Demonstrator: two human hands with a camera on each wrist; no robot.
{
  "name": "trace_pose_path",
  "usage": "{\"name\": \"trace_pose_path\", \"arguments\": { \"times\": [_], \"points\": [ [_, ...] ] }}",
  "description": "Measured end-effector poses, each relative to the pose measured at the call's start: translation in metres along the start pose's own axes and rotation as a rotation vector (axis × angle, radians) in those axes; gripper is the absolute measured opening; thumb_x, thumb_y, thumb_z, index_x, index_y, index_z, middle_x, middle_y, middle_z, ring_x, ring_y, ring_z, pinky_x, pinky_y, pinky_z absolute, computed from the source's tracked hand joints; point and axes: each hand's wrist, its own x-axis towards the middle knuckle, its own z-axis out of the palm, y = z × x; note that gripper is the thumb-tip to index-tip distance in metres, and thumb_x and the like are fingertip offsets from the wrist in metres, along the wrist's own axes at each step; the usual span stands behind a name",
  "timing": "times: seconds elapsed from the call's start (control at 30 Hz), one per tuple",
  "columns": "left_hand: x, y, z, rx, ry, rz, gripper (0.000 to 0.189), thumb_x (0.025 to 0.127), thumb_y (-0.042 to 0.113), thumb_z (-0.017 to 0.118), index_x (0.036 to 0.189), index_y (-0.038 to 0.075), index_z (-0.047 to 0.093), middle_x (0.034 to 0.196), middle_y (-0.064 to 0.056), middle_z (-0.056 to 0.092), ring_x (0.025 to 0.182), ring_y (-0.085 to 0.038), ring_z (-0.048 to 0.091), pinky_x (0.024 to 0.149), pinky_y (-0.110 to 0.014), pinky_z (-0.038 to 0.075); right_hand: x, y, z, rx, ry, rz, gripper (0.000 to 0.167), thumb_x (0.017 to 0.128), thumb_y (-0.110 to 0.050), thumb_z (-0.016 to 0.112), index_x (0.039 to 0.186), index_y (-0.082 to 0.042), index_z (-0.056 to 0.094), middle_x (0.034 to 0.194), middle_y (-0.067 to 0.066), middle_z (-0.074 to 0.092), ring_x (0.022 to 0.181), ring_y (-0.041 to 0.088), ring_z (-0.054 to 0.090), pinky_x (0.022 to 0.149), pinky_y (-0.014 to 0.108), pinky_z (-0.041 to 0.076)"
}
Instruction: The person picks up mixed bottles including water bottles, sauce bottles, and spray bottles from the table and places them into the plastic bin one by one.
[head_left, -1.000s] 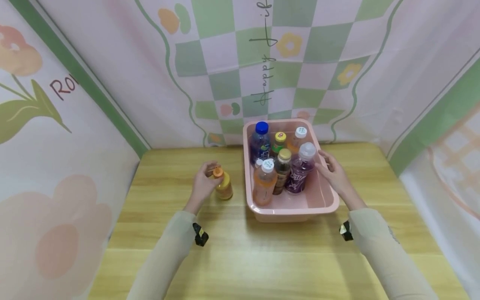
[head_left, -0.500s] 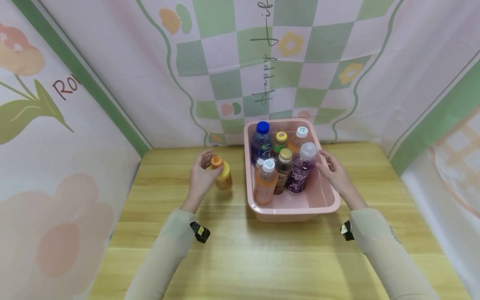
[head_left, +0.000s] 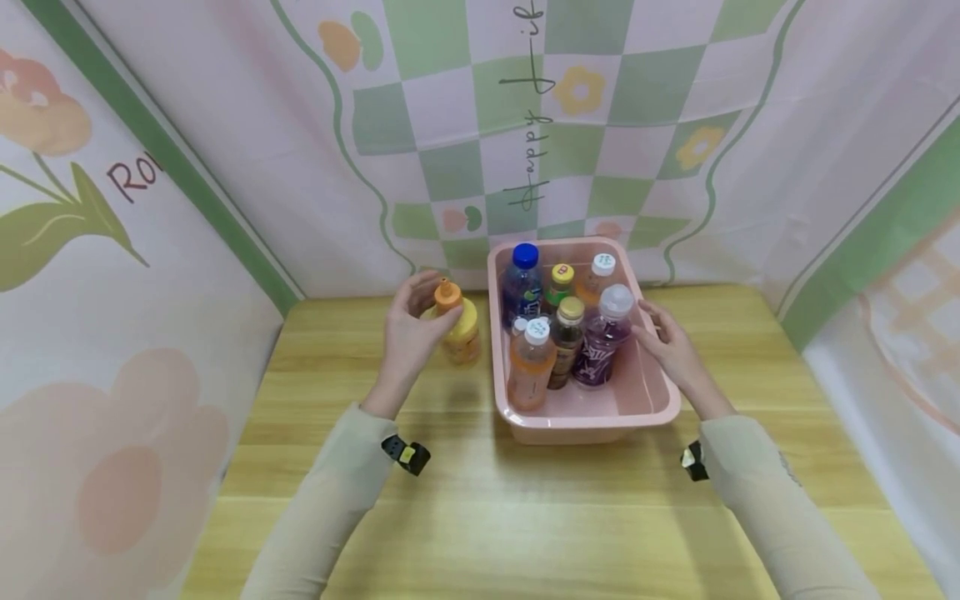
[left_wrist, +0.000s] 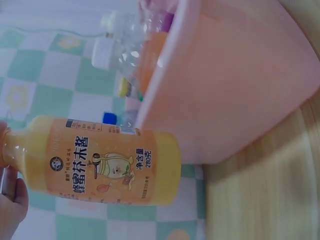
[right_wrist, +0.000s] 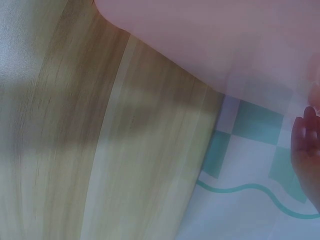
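Observation:
My left hand holds a mustard sauce squeeze bottle by its orange nozzle cap, left of a pink plastic basin. In the left wrist view the yellow bottle shows its orange label, and its base is off the table. My right hand grips the basin's right rim, thumb on the inner side and fingers outside. The right wrist view shows only part of that hand against the basin wall.
The basin holds several drink bottles: a blue-capped one, a purple one, a dark gold-capped one, an orange one with a white cap and others. Behind the wooden table hangs a checkered cloth.
My left hand has lifted the mustard bottle up off the table and moved it farther back, slightly toward the basin. The right hand and basin have stayed in place.

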Motion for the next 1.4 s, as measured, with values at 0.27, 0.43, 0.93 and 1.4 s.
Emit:
{"name": "trace_pose_path", "arguments": {
  "times": [0.27,0.43,0.93,1.4],
  "points": [
    [-0.002,0.016,0.012,-0.047,0.021,0.075,0.059,0.074,-0.009,0.072,0.128,0.002,0.050,0.122,-0.016,0.062,0.102,-0.019,0.061,0.097,-0.028,0.049,0.002,0.002,0.000,-0.029,-0.008,0.008,0.060,0.100,-0.024,0.046,0.150,-0.002,0.021,0.141,0.034,0.038,0.108,0.004,0.049,0.078,0.002,0.042],
    [-0.006,0.029,0.018,-0.051,0.004,0.103,0.065,0.073,-0.009,0.072,0.131,0.005,0.047,0.122,-0.017,0.061,0.102,-0.023,0.062,0.096,-0.029,0.049,0.002,0.003,0.000,-0.007,-0.004,-0.001,0.060,0.100,-0.023,0.047,0.150,-0.002,0.021,0.141,0.034,0.038,0.095,-0.016,0.041,0.078,0.001,0.041],
    [-0.024,0.056,0.041,-0.090,-0.129,0.142,0.064,0.074,-0.006,0.073,0.131,0.006,0.045,0.120,-0.019,0.062,0.104,-0.025,0.062,0.093,-0.028,0.050,0.002,0.005,-0.001,-0.014,-0.011,0.015,0.060,0.100,-0.024,0.046,0.150,-0.003,0.020,0.142,0.033,0.037,0.110,0.005,0.050,0.080,0.002,0.042],
    [-0.042,0.051,0.075,-0.107,-0.353,0.179,0.061,0.075,-0.008,0.072,0.129,0.002,0.046,0.118,-0.023,0.062,0.103,-0.027,0.062,0.078,-0.014,0.049,0.001,0.003,-0.001,-0.012,-0.005,0.018,0.061,0.100,-0.025,0.046,0.150,-0.004,0.021,0.143,0.033,0.036,0.103,-0.005,0.045,0.078,0.001,0.042]
  ]
}}
